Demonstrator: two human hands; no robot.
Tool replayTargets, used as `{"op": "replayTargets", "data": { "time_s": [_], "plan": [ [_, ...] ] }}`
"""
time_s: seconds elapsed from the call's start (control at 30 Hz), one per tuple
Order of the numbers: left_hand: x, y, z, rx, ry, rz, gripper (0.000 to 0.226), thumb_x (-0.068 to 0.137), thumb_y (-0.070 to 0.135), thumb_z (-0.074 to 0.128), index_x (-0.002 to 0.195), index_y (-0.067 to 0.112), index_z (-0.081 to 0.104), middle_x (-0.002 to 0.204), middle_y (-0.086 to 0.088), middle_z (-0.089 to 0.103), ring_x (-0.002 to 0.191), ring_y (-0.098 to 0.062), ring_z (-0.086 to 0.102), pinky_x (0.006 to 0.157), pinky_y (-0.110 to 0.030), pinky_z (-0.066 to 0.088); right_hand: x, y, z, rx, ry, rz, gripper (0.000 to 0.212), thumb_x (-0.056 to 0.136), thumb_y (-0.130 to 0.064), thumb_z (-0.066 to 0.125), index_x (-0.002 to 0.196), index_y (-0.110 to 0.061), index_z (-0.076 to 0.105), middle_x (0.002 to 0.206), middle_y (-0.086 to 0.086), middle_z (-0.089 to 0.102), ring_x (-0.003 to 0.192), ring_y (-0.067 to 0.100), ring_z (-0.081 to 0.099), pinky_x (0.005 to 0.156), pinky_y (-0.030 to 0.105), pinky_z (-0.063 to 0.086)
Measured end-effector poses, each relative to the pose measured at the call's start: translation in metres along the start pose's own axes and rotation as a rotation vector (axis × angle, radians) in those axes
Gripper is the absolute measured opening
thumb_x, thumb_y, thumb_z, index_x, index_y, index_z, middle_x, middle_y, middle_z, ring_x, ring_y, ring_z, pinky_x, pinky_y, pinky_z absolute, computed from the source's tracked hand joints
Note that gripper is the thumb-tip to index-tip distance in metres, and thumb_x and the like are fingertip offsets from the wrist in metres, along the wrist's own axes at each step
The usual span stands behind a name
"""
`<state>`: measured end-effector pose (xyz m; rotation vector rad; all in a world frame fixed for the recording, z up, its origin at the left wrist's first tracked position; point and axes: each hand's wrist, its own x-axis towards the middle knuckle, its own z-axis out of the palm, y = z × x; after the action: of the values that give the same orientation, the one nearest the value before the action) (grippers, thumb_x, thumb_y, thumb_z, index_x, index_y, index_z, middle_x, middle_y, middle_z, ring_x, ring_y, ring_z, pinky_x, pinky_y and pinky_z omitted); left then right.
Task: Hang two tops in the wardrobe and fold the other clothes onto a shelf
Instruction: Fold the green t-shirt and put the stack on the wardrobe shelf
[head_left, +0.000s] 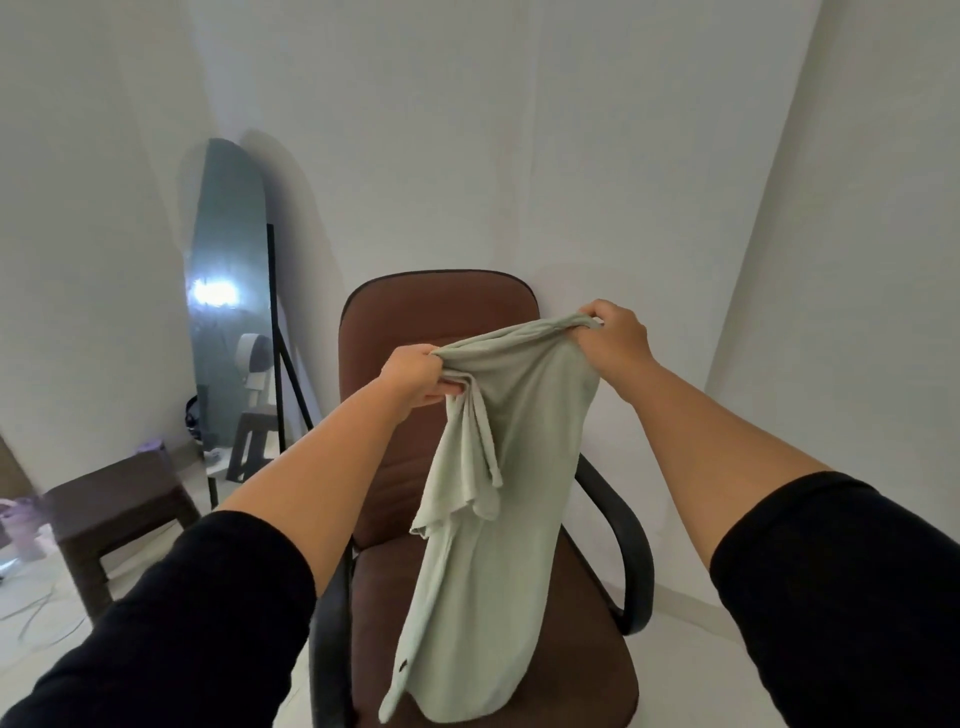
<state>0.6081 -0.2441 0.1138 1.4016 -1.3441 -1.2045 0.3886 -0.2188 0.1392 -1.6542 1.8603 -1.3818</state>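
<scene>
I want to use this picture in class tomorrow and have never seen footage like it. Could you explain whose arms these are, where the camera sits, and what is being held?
There is no machine here. The camera is worn on a person's head and looks forward and down, so you see their own arms in black sleeves. The left hand and the right hand each grip the top edge of a pale green garment, which hangs down in front of a brown office chair. Its bottom edge seems to reach the seat. To the left, a tall mirror leans against the wall, with a dark wooden stool beside it. No wardrobe is in view.
</scene>
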Motion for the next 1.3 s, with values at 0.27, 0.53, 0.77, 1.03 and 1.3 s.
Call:
{"op": "replayTargets", "data": {
  "time_s": [0.27,0.53,0.77,1.03,1.3],
  "plan": [
    [-0.063,-0.008,0.008,-0.143,-0.139,0.081,0.040,0.088,-0.009,0.050,0.122,0.011,0.061,0.119,-0.012,0.063,0.116,-0.021,0.058,0.106,-0.035,0.043,-0.032,0.012,-0.043,0.038,-0.087,-0.046,0.022,0.088,-0.009,0.051,0.096,-0.023,0.066,0.100,-0.003,0.061,0.097,0.019,0.056,0.075,0.026,0.045],
    [-0.135,-0.021,0.037,-0.240,-0.124,0.079,0.047,0.084,-0.013,0.034,0.121,0.003,0.059,0.120,-0.014,0.058,0.111,-0.019,0.059,0.087,-0.026,0.042,-0.082,0.028,-0.084,0.074,-0.092,-0.080,0.030,0.085,-0.006,0.047,0.094,-0.028,0.065,0.106,0.001,0.061,0.089,0.017,0.054,0.068,0.025,0.044],
    [-0.145,-0.013,0.027,-0.257,-0.152,0.025,0.039,0.085,-0.002,0.040,0.122,-0.002,0.052,0.113,-0.012,0.054,0.116,-0.023,0.059,0.103,-0.033,0.043,-0.082,0.006,-0.091,0.057,-0.017,-0.107,0.034,0.086,-0.003,0.045,0.099,-0.024,0.068,0.105,-0.002,0.061,0.099,0.018,0.055,0.080,0.025,0.046],
    [-0.058,-0.075,0.039,-0.386,-0.160,-0.101,0.025,0.084,0.004,0.037,0.103,0.004,0.054,0.093,-0.006,0.037,0.102,-0.023,0.060,0.098,-0.031,0.044,-0.038,0.065,-0.020,0.024,-0.142,-0.056,0.048,0.083,0.006,0.040,0.095,-0.028,0.072,0.114,-0.001,0.066,0.107,0.015,0.056,0.083,0.018,0.040],
    [0.130,-0.184,0.063,-0.458,-0.148,-0.319,0.035,0.089,0.004,0.036,0.120,0.003,0.052,0.123,-0.011,0.057,0.118,-0.022,0.055,0.111,-0.034,0.033,0.060,0.187,0.135,-0.072,-0.130,0.157,0.047,0.083,0.006,0.038,0.099,-0.020,0.073,0.113,0.003,0.068,0.109,0.019,0.058,0.089,0.021,0.045]
  ]
}}
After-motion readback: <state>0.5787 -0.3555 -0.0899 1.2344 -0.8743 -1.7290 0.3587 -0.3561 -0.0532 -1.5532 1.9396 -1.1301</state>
